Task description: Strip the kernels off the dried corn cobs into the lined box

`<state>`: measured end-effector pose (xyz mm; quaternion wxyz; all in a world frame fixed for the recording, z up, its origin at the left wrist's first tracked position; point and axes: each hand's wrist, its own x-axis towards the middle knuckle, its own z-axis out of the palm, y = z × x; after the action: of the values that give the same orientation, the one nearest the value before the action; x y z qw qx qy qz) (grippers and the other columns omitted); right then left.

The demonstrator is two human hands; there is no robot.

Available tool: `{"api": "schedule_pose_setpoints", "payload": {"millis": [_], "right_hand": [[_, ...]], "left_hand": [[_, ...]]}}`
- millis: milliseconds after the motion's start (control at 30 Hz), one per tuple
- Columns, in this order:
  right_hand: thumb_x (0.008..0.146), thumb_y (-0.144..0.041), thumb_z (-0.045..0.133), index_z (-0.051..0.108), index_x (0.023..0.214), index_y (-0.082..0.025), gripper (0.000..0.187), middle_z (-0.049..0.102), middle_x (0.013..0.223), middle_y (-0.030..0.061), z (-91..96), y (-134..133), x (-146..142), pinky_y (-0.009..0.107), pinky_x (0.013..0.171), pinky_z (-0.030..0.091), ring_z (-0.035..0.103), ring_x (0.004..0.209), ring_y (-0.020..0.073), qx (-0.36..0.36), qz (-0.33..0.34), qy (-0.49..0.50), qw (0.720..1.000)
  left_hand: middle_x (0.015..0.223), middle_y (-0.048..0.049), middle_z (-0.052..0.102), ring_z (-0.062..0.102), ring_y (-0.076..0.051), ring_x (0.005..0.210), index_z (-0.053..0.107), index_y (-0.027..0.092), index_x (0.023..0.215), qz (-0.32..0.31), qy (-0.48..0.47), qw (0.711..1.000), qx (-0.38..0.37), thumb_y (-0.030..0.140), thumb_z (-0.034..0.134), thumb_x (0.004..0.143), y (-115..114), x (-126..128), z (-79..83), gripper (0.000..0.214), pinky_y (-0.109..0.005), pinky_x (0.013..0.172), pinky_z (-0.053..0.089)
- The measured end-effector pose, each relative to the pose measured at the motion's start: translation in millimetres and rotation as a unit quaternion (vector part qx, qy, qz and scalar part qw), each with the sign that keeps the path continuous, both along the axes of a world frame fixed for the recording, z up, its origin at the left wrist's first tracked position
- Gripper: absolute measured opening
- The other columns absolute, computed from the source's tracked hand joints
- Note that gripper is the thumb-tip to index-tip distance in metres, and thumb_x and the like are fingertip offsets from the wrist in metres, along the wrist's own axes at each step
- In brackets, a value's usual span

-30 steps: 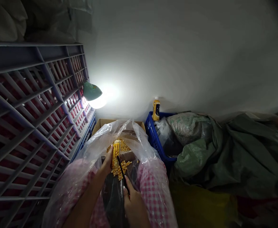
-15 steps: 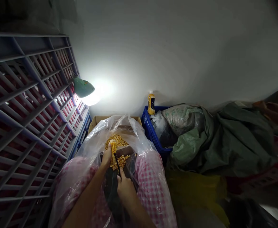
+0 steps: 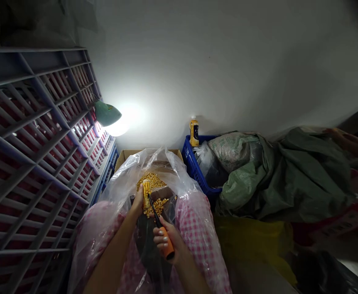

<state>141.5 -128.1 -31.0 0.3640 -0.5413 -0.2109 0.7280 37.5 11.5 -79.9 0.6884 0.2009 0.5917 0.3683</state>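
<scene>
My left hand (image 3: 136, 204) is closed around a yellow corn cob (image 3: 146, 193), held upright over my lap. My right hand (image 3: 167, 240) grips the orange handle of a thin dark-shafted tool (image 3: 159, 227), whose tip rests against the cob's lower part. Loose corn kernels (image 3: 153, 191) lie heaped under the cob inside a clear plastic bag (image 3: 120, 192) that is spread across my pink checked trousers (image 3: 194, 232). A cardboard box (image 3: 125, 155) stands just behind the bag.
A grey slatted crate stack (image 3: 38, 143) fills the left side, with a lit green lamp (image 3: 107, 115) clipped to it. A blue crate (image 3: 194, 167) with bags and a yellow bottle (image 3: 194, 131) stands by the wall. Green sacks (image 3: 289, 175) lie to the right; another person's arm (image 3: 350, 143) shows at the far right.
My right hand has drawn back toward me and turned, so the tool's orange handle now shows. The tool tip stays at the cob, and my left hand keeps its hold.
</scene>
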Motion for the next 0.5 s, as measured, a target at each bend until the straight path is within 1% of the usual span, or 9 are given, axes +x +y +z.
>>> {"api": "schedule_pose_setpoints", "payload": {"millis": [33,100,167,200,233,300,367,433,500], "right_hand": [[0.093,-0.045,0.033,0.055,0.116,-0.018,0.041,0.038,0.048,-0.0081,-3.0,-3.3,-3.2,0.017,0.039,0.033,0.031,0.032,0.0070,0.008,0.001,-0.029,1.000],[0.091,-0.046,0.038,0.049,0.127,-0.020,0.046,0.049,0.053,-0.0045,-7.9,-8.7,-10.0,0.022,0.041,0.039,0.041,0.035,0.0106,0.039,0.008,-0.132,0.990],[0.089,-0.043,0.042,0.049,0.131,-0.020,0.049,0.059,0.061,0.0003,-9.7,-11.9,-13.9,0.026,0.049,0.045,0.051,0.043,0.0142,0.085,0.023,-0.250,0.964],[0.089,-0.042,0.042,0.050,0.131,-0.020,0.049,0.062,0.066,0.0026,-9.2,-12.6,-14.4,0.028,0.054,0.047,0.056,0.048,0.0161,0.104,0.035,-0.297,0.949],[0.089,-0.040,0.041,0.050,0.132,-0.020,0.048,0.065,0.070,0.0044,-7.8,-12.8,-14.0,0.029,0.058,0.048,0.060,0.053,0.0179,0.114,0.048,-0.324,0.938],[0.090,-0.037,0.040,0.050,0.132,-0.020,0.048,0.068,0.074,0.0061,-3.1,-11.7,-11.7,0.031,0.064,0.049,0.064,0.061,0.0203,0.117,0.070,-0.348,0.928],[0.089,-0.036,0.040,0.050,0.133,-0.020,0.047,0.069,0.076,0.0066,2.6,-9.6,-9.0,0.032,0.066,0.049,0.065,0.063,0.0210,0.110,0.081,-0.356,0.924],[0.089,-0.035,0.041,0.050,0.133,-0.021,0.047,0.069,0.076,0.0071,7.5,-7.6,-6.9,0.032,0.062,0.049,0.064,0.057,0.0203,0.094,0.089,-0.354,0.926],[0.089,-0.035,0.039,0.049,0.134,-0.021,0.049,0.068,0.076,0.0073,9.9,-6.5,-5.7,0.032,0.054,0.048,0.059,0.047,0.0182,0.076,0.091,-0.337,0.934]], "left_hand": [[0.046,-0.0010,0.055,0.055,-0.017,0.040,0.060,0.015,0.103,-0.003,0.003,1.000,0.004,0.050,0.036,0.091,-1.2,0.2,2.1,0.045,-0.025,0.039,0.041],[0.052,-0.0028,0.060,0.059,-0.018,0.045,0.062,0.015,0.102,-0.004,-0.005,1.000,0.017,0.049,0.037,0.091,-3.2,0.2,4.8,0.044,-0.024,0.042,0.044],[0.057,-0.0036,0.063,0.061,-0.018,0.050,0.062,0.014,0.103,0.002,-0.017,0.999,0.027,0.047,0.036,0.092,-4.4,0.4,5.7,0.043,-0.024,0.047,0.047],[0.056,-0.0032,0.063,0.060,-0.017,0.048,0.062,0.014,0.104,0.003,-0.016,0.999,0.029,0.046,0.036,0.092,-4.7,0.6,5.8,0.043,-0.024,0.047,0.047],[0.054,-0.0025,0.061,0.058,-0.016,0.045,0.062,0.013,0.104,0.002,-0.010,1.000,0.027,0.046,0.035,0.093,-4.9,1.0,5.8,0.044,-0.024,0.046,0.046],[0.047,-0.0005,0.057,0.053,-0.015,0.037,0.062,0.011,0.104,-0.001,0.006,1.000,0.015,0.046,0.034,0.093,-5.1,1.8,5.7,0.046,-0.024,0.041,0.043],[0.043,0.0009,0.053,0.050,-0.014,0.034,0.061,0.011,0.107,-0.001,0.017,1.000,0.009,0.047,0.033,0.093,-5.1,2.8,5.9,0.048,-0.024,0.038,0.041],[0.043,0.0013,0.052,0.050,-0.015,0.033,0.060,0.013,0.110,-0.001,0.023,1.000,0.011,0.048,0.031,0.093,-5.1,3.8,6.3,0.049,-0.024,0.038,0.041],[0.044,0.0010,0.053,0.051,-0.015,0.035,0.060,0.014,0.111,-0.003,0.024,1.000,0.017,0.048,0.030,0.093,-5.0,4.7,6.7,0.049,-0.025,0.040,0.043]]}}
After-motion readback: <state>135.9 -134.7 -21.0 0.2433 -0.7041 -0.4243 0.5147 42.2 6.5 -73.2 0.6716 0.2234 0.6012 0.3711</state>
